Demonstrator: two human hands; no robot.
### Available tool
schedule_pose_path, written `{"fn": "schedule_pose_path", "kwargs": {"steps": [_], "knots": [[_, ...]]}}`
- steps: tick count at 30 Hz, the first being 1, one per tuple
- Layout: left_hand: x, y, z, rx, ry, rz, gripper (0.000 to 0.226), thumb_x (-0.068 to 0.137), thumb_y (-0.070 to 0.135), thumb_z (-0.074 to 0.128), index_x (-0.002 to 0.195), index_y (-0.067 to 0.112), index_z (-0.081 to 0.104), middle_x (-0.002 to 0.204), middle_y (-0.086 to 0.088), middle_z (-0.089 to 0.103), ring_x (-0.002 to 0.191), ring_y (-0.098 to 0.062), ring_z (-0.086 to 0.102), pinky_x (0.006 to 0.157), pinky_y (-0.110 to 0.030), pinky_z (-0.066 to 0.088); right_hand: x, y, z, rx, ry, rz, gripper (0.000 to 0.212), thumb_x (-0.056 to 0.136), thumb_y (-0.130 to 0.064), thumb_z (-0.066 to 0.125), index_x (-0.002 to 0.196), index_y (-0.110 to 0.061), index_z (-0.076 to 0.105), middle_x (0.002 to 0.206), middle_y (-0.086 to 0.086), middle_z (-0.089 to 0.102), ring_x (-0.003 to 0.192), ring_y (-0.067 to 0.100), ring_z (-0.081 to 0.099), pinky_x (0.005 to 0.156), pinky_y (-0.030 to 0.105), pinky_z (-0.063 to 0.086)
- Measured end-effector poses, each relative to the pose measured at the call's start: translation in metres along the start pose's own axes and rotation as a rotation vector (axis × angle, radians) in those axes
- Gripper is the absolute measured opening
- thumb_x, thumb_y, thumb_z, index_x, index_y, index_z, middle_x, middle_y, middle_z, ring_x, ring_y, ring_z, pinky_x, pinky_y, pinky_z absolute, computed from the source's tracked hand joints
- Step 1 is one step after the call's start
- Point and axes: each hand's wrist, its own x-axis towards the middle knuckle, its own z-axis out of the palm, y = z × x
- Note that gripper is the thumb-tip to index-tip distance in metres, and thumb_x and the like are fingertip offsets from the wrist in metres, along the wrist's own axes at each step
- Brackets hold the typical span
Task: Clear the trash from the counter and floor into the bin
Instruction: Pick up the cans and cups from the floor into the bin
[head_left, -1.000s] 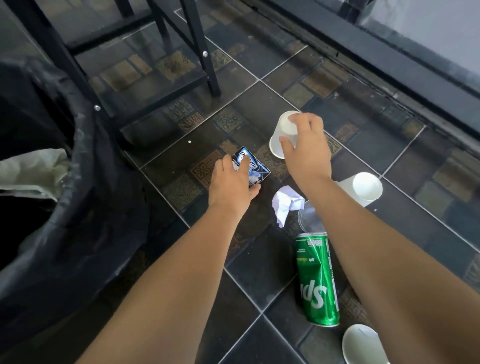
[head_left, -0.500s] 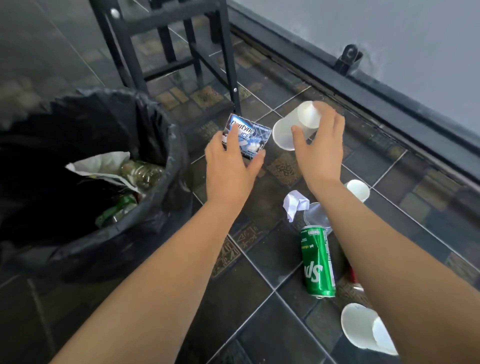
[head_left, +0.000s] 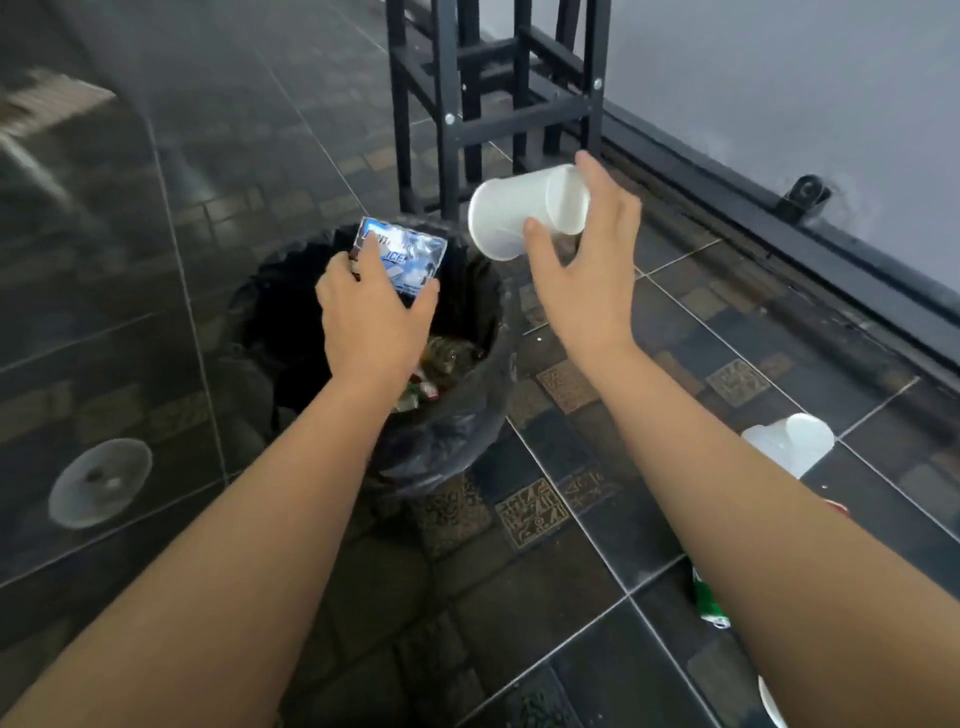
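A round bin (head_left: 457, 426) lined with a black bag stands on the tiled floor, with bottles and wrappers inside. My left hand (head_left: 371, 322) holds a small blue and white gum box (head_left: 408, 254) directly over the bin's opening. My right hand (head_left: 587, 275) grips a white plastic cup (head_left: 514, 215) on its side, mouth to the left, just above and to the right of the bin's far rim.
Another white cup (head_left: 795, 441) lies on the floor at the right, and a green can (head_left: 709, 603) shows partly behind my right forearm. A white cup edge (head_left: 771, 701) is at the bottom right. A clear lid (head_left: 98, 483) lies left. Black stool legs (head_left: 452, 104) stand behind the bin.
Both hands lifted off the floor and swung left with the gum box and cup. The box now hangs over the bin, the cup beside its rim. The view turned toward the bin.
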Motion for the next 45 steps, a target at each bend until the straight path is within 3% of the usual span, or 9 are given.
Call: {"fn": "schedule_pose_path", "kwargs": {"steps": [2, 6, 9, 12, 20, 28, 34, 38, 45], "knots": [[-0.001, -0.023, -0.008, 0.093, -0.069, -0.05, 0.076, 0.089, 0.051, 0.064, 0.148, 0.012, 0.036, 0.146, -0.021, 0.038, 0.133, -0.039, 0.034, 0.109, -0.044, 0.032, -0.005, -0.006, 0.016, -0.041, -0.134, -0.043, 0.063, 0.089, -0.028, 0.061, 0.147, -0.021, 0.035, 0.136, 0.005, 0.035, 0.116, 0.014, 0.046, 0.091, 0.034, 0.05], [-0.007, -0.05, -0.014, 0.263, -0.187, -0.037, 0.075, 0.088, 0.051, 0.065, 0.146, 0.011, 0.041, 0.142, -0.024, 0.043, 0.128, -0.041, 0.041, 0.109, -0.046, 0.032, -0.014, -0.008, 0.037, -0.156, -0.348, -0.067, 0.063, 0.089, -0.025, 0.062, 0.146, -0.026, 0.035, 0.139, 0.0, 0.033, 0.114, 0.018, 0.049, 0.089, 0.033, 0.044], [-0.007, -0.055, -0.015, 0.345, -0.25, -0.016, 0.079, 0.09, 0.062, 0.054, 0.152, 0.019, 0.034, 0.157, -0.021, 0.029, 0.144, -0.037, 0.028, 0.119, -0.049, 0.018, -0.018, 0.001, 0.046, -0.273, -0.452, -0.056, 0.063, 0.087, -0.022, 0.063, 0.145, -0.024, 0.036, 0.143, 0.002, 0.034, 0.119, 0.029, 0.05, 0.1, 0.042, 0.041], [-0.007, -0.054, -0.015, 0.356, -0.271, 0.008, 0.069, 0.099, 0.057, 0.037, 0.156, 0.019, 0.026, 0.163, -0.017, 0.02, 0.151, -0.032, 0.015, 0.122, -0.049, 0.009, -0.022, 0.013, 0.049, -0.378, -0.522, -0.072, 0.068, 0.085, -0.03, 0.064, 0.145, -0.02, 0.037, 0.145, 0.004, 0.038, 0.132, 0.026, 0.04, 0.115, 0.045, 0.025], [-0.025, -0.025, -0.012, 0.183, -0.226, 0.078, 0.062, 0.105, 0.046, 0.026, 0.157, 0.012, 0.023, 0.165, -0.016, 0.013, 0.152, -0.029, 0.01, 0.123, -0.043, 0.007, -0.025, 0.026, 0.015, -0.362, -0.449, -0.1, 0.06, 0.094, -0.037, 0.055, 0.146, -0.013, 0.037, 0.15, 0.003, 0.041, 0.139, 0.019, 0.035, 0.116, 0.044, 0.025], [-0.07, 0.077, 0.049, -0.036, -0.126, 0.519, 0.058, 0.103, 0.034, 0.046, 0.152, 0.006, 0.035, 0.162, -0.017, 0.023, 0.148, -0.032, 0.025, 0.119, -0.041, 0.023, -0.04, 0.086, -0.084, -0.504, -0.241, 0.101, 0.053, 0.095, -0.033, 0.054, 0.141, -0.009, 0.042, 0.143, 0.009, 0.046, 0.133, 0.026, 0.043, 0.11, 0.045, 0.035], [-0.123, 0.12, 0.137, -0.003, -0.45, 0.621, 0.065, 0.1, 0.032, 0.053, 0.156, 0.013, 0.025, 0.164, -0.013, 0.017, 0.15, -0.028, 0.02, 0.119, -0.038, 0.02, -0.07, 0.152, -0.167, -0.724, -0.211, 0.402, 0.056, 0.095, -0.033, 0.056, 0.143, -0.01, 0.039, 0.145, 0.012, 0.043, 0.131, 0.031, 0.043, 0.109, 0.042, 0.034], [-0.148, 0.126, 0.191, 0.146, -0.647, 0.637, 0.071, 0.1, 0.034, 0.055, 0.158, 0.019, 0.017, 0.166, -0.01, 0.013, 0.152, -0.027, 0.014, 0.121, -0.037, 0.018, -0.088, 0.187, -0.194, -0.851, -0.301, 0.522, 0.058, 0.094, -0.041, 0.054, 0.144, -0.016, 0.037, 0.149, 0.009, 0.038, 0.136, 0.031, 0.038, 0.114, 0.045, 0.03], [-0.158, 0.133, 0.25, 0.261, -0.826, 0.642, 0.072, 0.099, 0.036, 0.056, 0.157, 0.033, 0.015, 0.167, -0.009, 0.006, 0.153, -0.032, 0.008, 0.12, -0.041, 0.021, -0.105, 0.218, -0.196, -0.943, -0.421, 0.356, 0.054, 0.096, -0.057, 0.039, 0.14, -0.026, 0.048, 0.151, 0.002, 0.042, 0.143, 0.022, 0.03, 0.12, 0.045, 0.011]]}}
